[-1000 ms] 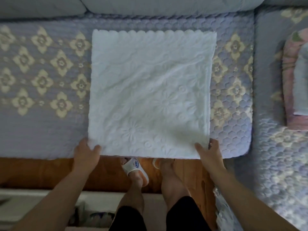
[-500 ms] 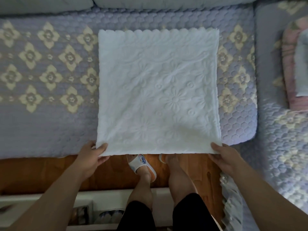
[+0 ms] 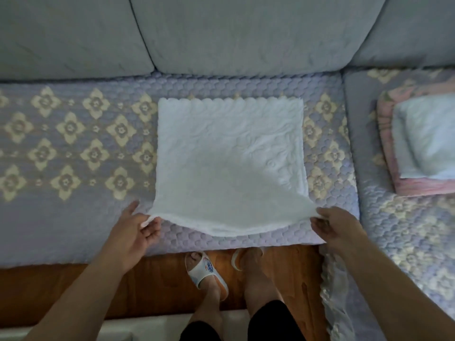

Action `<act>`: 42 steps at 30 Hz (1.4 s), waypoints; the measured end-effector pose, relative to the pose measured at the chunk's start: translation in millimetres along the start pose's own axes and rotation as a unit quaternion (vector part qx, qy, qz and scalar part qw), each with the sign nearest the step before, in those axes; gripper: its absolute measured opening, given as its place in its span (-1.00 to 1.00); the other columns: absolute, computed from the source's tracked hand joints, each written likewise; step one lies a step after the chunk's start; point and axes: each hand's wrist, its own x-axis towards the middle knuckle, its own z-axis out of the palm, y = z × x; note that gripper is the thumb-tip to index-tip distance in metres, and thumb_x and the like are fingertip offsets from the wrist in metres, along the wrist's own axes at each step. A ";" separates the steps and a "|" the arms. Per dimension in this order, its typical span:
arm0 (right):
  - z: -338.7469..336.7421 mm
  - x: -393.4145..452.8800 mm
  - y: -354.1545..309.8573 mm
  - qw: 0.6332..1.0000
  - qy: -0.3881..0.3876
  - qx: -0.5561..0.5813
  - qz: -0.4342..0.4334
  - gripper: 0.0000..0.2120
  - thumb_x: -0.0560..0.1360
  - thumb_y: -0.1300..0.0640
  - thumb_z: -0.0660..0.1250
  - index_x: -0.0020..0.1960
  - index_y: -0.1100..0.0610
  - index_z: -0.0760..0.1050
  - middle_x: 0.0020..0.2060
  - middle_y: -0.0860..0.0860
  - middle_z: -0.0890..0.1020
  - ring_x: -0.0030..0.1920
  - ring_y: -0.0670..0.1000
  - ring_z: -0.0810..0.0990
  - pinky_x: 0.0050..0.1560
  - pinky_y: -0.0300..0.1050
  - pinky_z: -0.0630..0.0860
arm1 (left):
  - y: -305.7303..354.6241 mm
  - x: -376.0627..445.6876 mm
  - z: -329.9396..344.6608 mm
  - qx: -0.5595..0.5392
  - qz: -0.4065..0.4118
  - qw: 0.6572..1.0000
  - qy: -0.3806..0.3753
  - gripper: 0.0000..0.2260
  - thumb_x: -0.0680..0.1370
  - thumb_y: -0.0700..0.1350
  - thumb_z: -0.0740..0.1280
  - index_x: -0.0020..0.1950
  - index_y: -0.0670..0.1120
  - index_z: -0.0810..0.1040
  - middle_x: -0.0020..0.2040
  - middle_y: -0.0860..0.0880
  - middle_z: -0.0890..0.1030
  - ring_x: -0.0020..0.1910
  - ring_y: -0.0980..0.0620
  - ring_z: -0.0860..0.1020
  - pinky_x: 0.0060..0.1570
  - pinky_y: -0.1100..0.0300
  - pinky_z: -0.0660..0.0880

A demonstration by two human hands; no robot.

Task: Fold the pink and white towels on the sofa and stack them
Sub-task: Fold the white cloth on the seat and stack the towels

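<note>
A white embossed towel [image 3: 229, 148] with a scalloped far edge lies on the quilted sofa seat [image 3: 73, 148]. Its near edge is raised off the seat. My left hand [image 3: 138, 227] pinches the near left corner, and my right hand [image 3: 332, 225] pinches the near right corner. The near edge sags between them. At the far right, a folded pink towel [image 3: 418, 188] lies on the side seat with a folded white towel [image 3: 426, 141] on top of it.
Grey back cushions [image 3: 246, 33] run along the far side of the sofa. Below the seat edge is a wooden floor [image 3: 73, 291] with my feet in white slippers [image 3: 206, 269]. A lace-trimmed cover edge [image 3: 334, 291] hangs at the right.
Both hands have lifted the towel's near edge off the seat and carried it forward over the towel. The camera view has tilted up toward the sofa back.
</note>
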 end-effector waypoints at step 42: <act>244.3 80.3 -103.8 0.634 0.078 -0.481 -0.601 -0.46 0.66 -0.03 0.15 0.57 0.13 0.15 0.56 0.19 0.15 0.56 0.23 0.08 0.56 0.15 0.08 | 45.9 152.9 216.0 0.693 0.514 0.505 0.014 -0.48 0.68 0.12 0.08 0.61 -0.04 0.21 0.62 -0.19 0.11 0.61 -0.22 0.03 0.53 -0.21 0.11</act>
